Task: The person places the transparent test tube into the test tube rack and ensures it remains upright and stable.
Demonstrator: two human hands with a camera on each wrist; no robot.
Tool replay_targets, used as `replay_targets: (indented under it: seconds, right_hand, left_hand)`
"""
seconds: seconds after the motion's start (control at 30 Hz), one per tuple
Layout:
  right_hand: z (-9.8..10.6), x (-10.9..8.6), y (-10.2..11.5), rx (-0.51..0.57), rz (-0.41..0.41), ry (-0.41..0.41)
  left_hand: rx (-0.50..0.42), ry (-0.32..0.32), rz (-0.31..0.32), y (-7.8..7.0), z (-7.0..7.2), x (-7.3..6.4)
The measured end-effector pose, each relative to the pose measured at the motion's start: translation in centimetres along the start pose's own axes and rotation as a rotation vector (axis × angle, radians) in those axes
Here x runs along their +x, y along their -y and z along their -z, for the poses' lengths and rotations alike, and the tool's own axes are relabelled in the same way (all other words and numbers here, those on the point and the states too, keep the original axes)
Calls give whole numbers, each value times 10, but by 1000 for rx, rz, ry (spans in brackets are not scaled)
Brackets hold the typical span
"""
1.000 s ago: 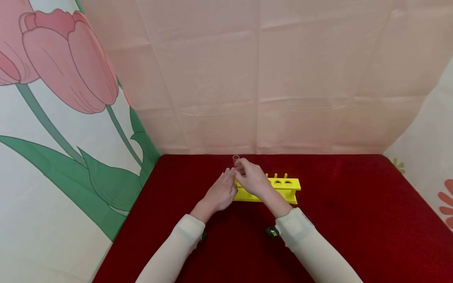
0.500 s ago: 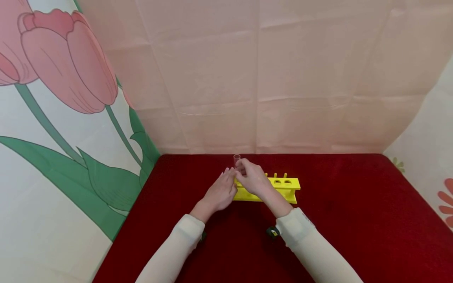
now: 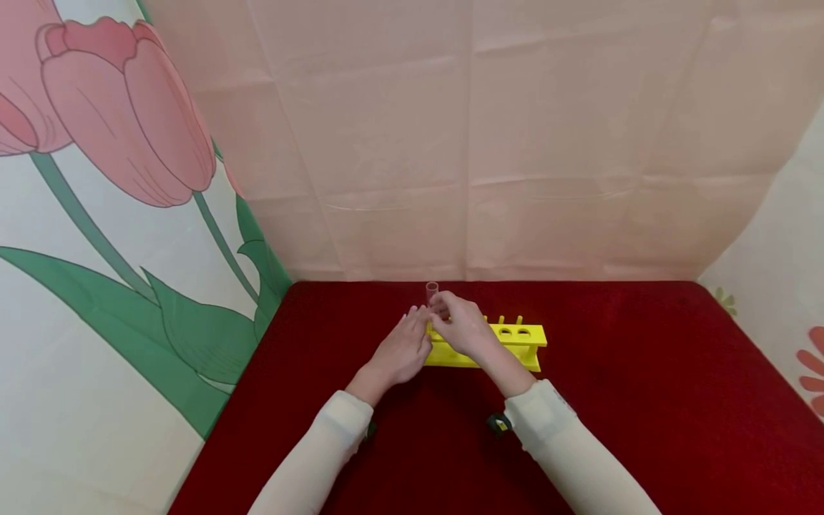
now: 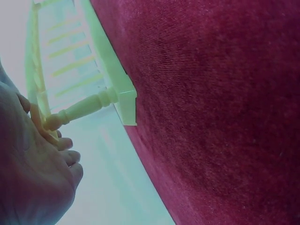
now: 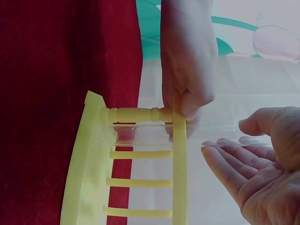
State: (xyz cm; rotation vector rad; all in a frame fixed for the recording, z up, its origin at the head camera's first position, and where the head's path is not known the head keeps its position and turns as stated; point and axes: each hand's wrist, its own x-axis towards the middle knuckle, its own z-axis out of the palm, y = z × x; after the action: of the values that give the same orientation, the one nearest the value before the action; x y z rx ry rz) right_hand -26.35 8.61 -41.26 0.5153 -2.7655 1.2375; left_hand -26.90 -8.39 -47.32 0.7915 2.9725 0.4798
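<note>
A yellow test tube rack [image 3: 533, 335] stands on the red cloth. My left hand [image 3: 402, 348] grips its left end, the thumb and fingers on either side of the top plate in the right wrist view. A clear test tube [image 5: 150, 135] stands through the hole next to that end, its lower end close to the base. My right hand [image 3: 463, 327] holds the tube loosely above the plate, thumb [image 5: 253, 123] on one side and fingers [image 5: 229, 161] on the other. In the head view, the tube's open rim shows above the fingertips, while both hands hide the rack's left part.
Red cloth [image 3: 644, 400] covers the table around the rack. Several pegs [image 3: 501, 320] rise along the rack's back, behind open holes. A pale pink backdrop [image 3: 547, 143] hangs at the far edge. A tulip-printed sheet [image 3: 129, 121] borders the left.
In the head view, the tube's rim and my right hand have shifted very slightly to the right. My left hand and the rack have stayed in place.
</note>
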Motion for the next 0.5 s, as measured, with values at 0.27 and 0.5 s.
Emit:
replay_targets:
  seconds: [0.27, 0.5]
  right_hand:
    - [3, -2, 2, -24, -22, 13]
    - [10, -4, -2, -53, -32, 0]
  left_hand:
    - [11, 4, 3, 1, -1, 1]
    - [8, -4, 9, 2, -1, 1]
